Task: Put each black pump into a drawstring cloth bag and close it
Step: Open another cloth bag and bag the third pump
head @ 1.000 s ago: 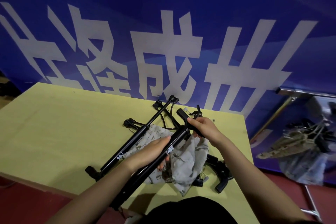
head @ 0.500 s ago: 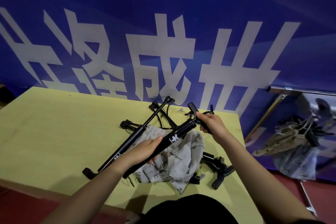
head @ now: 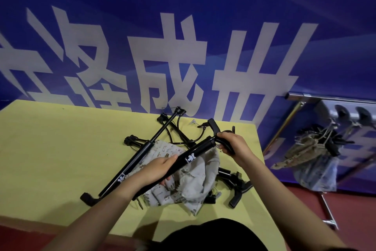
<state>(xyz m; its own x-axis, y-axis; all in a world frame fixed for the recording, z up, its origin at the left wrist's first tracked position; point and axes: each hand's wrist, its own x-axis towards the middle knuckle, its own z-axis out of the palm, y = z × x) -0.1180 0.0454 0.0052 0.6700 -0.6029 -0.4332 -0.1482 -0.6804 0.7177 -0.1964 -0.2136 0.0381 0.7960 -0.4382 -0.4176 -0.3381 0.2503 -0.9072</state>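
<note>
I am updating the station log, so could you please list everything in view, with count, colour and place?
held pump: one, black with a white logo, above the cloth bags, gripped at both ends.
pump on the table: one, black, lying diagonally left of the bags.
other pumps: black, tangled behind and right of the bags; count unclear.
cloth bags: grey patterned heap, table centre; count unclear.
table: one, yellow.
banner: one, blue with white characters, behind the table.
rack: metal, far right, hung with filled bags.
left hand: grips the held pump's barrel.
right hand: fingers curled round its handle end.
</note>
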